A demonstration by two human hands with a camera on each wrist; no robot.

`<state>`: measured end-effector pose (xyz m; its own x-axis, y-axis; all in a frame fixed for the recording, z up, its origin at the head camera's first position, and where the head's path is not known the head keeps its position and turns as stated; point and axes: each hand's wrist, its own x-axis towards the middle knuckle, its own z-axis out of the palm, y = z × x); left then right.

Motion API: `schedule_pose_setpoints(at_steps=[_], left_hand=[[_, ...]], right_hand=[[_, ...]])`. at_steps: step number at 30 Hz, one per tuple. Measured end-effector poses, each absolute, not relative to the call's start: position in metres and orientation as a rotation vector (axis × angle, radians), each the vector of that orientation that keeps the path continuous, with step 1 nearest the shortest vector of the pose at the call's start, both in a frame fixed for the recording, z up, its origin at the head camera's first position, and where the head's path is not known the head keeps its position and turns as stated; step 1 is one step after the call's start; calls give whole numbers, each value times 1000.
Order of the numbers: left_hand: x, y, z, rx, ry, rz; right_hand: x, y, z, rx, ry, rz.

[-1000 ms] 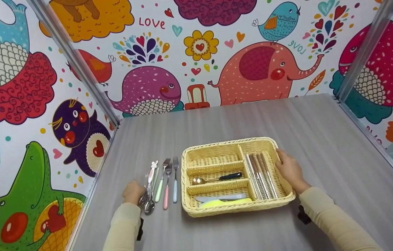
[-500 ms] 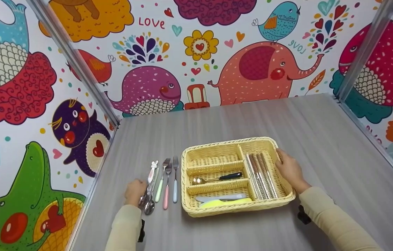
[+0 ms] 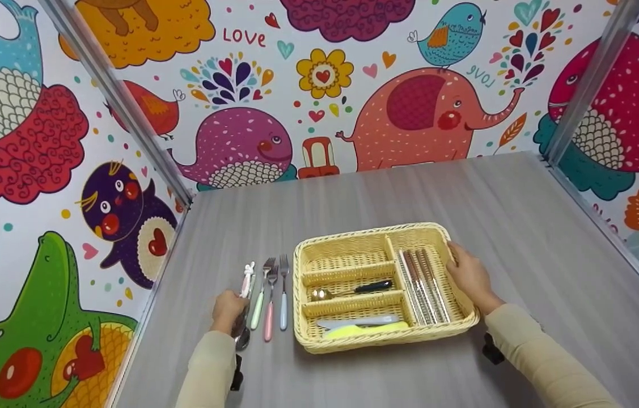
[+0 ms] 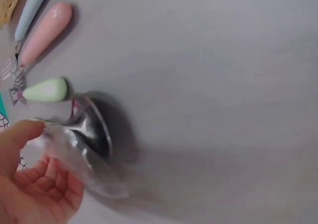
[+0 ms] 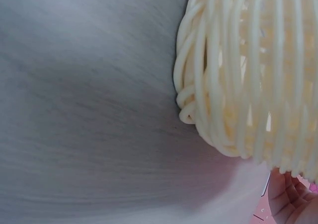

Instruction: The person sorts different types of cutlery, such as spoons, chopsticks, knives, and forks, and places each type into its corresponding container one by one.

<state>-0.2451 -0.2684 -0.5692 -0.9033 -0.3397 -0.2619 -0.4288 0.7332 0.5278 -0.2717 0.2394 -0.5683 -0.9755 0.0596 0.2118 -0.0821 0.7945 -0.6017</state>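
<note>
My left hand (image 3: pixel 228 309) pinches a spoon in clear plastic wrap (image 4: pixel 82 159) between thumb and curled fingers. Right beside it lies another spoon (image 4: pixel 102 127) with a shiny metal bowl. A white rabbit-topped handle (image 3: pixel 248 273) sticks out beyond the hand, which hides part of the spoons. Just to the right lie a green-handled fork (image 3: pixel 257 311), a pink-handled fork (image 3: pixel 269 323) and a blue-handled fork (image 3: pixel 283 311). My right hand (image 3: pixel 469 277) grips the right side of a woven cutlery basket (image 3: pixel 300 337), thumb over the rim.
Chopsticks (image 3: pixel 424 286) fill the basket's right compartment. Its middle-left compartment has a dark-handled spoon (image 3: pixel 373 286); the front one holds a grey-blue knife (image 3: pixel 373 321) and a yellow-handled piece (image 3: pixel 364 330). Cartoon-printed walls (image 3: pixel 319 102) border the grey table (image 3: pixel 376 198).
My left hand has moved right and over the spoons, covering more of them, and now pinches the wrapped one. The right hand and the basket stay in place.
</note>
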Motion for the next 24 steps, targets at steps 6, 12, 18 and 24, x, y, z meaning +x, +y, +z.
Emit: schedule_pose_setpoints(at_steps=[6,12,18,24], left_hand=[[-246,-268,-569,-650,2702,1028],[-260,-286,-593,-597,2726,1091],[-305,-337,-681,-427,2776,1159],[-314,-341,-665,-485,2697,1150]], right_hand=[[-272,239,-569,22,-2749,940],[-272,240,-568,15,-2768,949],[-271,239,-567,19,-2771,954],[-272,239,-569,18,-2771,952]])
